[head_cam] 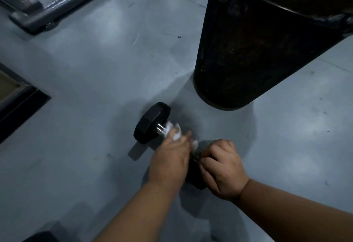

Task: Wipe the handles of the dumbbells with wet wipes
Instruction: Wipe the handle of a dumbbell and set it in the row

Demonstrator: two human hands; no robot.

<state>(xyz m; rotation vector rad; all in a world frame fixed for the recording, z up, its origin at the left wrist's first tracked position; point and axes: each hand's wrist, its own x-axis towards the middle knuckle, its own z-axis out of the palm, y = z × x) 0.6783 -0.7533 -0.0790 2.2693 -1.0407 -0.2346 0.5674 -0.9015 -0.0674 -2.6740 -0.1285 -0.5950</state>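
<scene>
A black dumbbell (150, 122) with a shiny metal handle lies on the grey floor in the middle of the view. My left hand (170, 157) is wrapped around the handle with a white wet wipe (174, 132) bunched between its fingers and the metal; the hand is blurred. A short bare stretch of handle shows beside the far weight head. My right hand (222, 167) grips the near weight head, and most of that head is hidden under it.
A tall black bin (248, 51) stands just behind the dumbbell to the right. A grey metal equipment frame (57, 3) crosses the top left. A dark-edged mat or platform (17, 100) sits at the left, and another black object (41, 237) pokes in at the bottom left.
</scene>
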